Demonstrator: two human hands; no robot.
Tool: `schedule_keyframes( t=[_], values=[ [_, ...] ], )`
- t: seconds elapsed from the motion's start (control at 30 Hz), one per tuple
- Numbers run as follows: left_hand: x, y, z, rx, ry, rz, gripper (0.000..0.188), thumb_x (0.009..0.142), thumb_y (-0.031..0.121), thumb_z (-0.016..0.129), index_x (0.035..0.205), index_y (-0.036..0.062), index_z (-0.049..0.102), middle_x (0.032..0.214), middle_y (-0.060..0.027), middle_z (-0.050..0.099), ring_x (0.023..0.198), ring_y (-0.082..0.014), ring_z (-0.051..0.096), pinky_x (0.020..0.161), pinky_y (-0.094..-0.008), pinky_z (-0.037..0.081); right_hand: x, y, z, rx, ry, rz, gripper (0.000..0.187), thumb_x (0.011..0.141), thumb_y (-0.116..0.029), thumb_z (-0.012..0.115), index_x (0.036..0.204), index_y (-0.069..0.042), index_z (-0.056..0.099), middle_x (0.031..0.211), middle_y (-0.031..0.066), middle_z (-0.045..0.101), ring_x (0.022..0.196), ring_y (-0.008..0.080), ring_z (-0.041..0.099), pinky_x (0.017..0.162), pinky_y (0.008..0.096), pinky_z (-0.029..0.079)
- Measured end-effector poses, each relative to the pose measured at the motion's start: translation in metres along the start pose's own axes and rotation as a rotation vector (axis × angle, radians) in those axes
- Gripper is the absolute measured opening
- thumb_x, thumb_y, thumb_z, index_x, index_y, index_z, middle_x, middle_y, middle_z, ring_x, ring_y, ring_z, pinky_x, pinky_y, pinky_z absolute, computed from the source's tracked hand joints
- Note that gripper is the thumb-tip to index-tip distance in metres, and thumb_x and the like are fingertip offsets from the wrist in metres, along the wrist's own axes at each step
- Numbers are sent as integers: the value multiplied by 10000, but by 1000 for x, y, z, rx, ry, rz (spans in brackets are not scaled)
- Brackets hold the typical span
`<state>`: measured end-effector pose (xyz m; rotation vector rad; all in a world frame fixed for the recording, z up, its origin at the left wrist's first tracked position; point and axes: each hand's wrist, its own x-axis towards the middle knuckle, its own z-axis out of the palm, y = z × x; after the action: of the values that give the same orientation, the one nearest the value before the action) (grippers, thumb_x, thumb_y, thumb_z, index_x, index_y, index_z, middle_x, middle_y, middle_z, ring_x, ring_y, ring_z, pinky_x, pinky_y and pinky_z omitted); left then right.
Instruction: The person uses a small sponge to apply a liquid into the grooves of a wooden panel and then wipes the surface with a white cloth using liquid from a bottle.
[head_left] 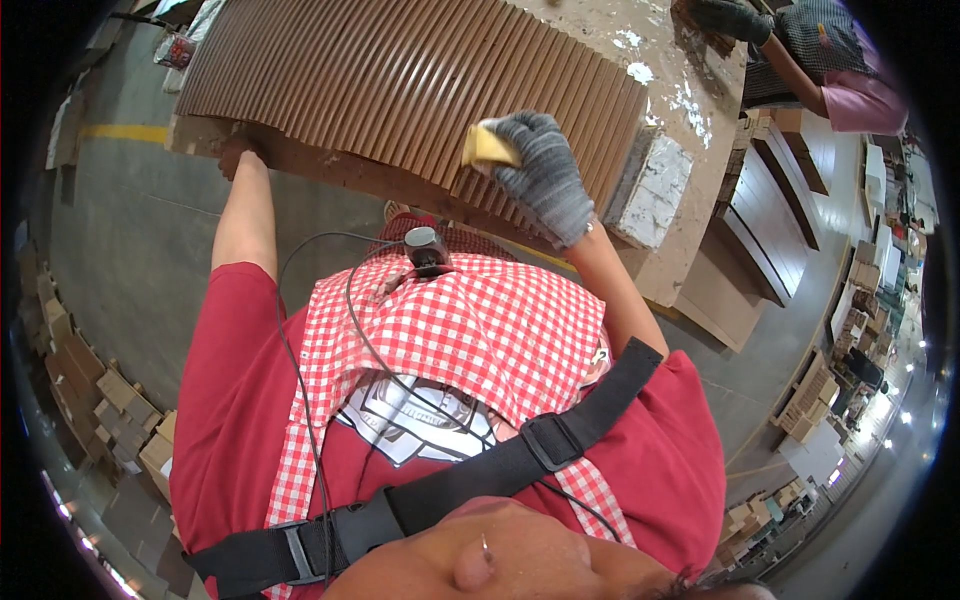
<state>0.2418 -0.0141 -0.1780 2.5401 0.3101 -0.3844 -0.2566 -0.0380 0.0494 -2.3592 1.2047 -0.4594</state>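
One curled right hand (pixel 545 170) of yours grips a yellow block (pixel 488 148) over the ribbed panel (pixel 390 80) before you, which hard pressing might shift if your left hand (pixel 239 155), grip unclear, braces loosely.

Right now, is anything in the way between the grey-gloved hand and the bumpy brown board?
Only the yellow pad that the right hand itself holds over the ridged brown board; nothing else visible. The white block lies beside the board, to the right, out of the way. Whether the pad touches isn't clear.
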Motion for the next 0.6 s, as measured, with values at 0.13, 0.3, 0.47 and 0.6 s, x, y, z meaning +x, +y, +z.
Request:
schedule_keyframes(
  t=[0.13,0.3,0.47,0.6],
  values=[
    [-15,1,-9,63,51,81,553,990,406,389,1211,-68,566,1241,-257,565,1139,-395,567,957,-490,482,12,-7,20,-188,-43,30,438,726,-200,822,1119,-65,681,1070,136,651,1037,302,596,919,405,499],
    [-43,10,-19,-159,108,-96,569,982,422,395,1204,-70,574,1247,-258,564,1149,-399,564,959,-488,485,-8,-28,26,-289,-441,-82,512,682,-239,856,1148,-115,683,1134,87,645,1089,256,575,988,376,480],
    [-29,4,-15,-83,58,-7,588,992,429,366,1206,-82,565,1261,-262,555,1158,-402,560,975,-494,480,-7,-30,5,-11,-306,-93,477,695,-201,839,1137,-103,689,1083,89,645,1060,273,579,975,375,490],
    [2,-10,3,-14,52,63,594,1004,428,336,1218,-81,555,1272,-263,550,1158,-400,560,975,-499,484,-5,-32,9,-150,-275,-103,460,693,-178,828,1121,-86,687,1068,88,648,1032,271,585,962,373,493]
  ],
)
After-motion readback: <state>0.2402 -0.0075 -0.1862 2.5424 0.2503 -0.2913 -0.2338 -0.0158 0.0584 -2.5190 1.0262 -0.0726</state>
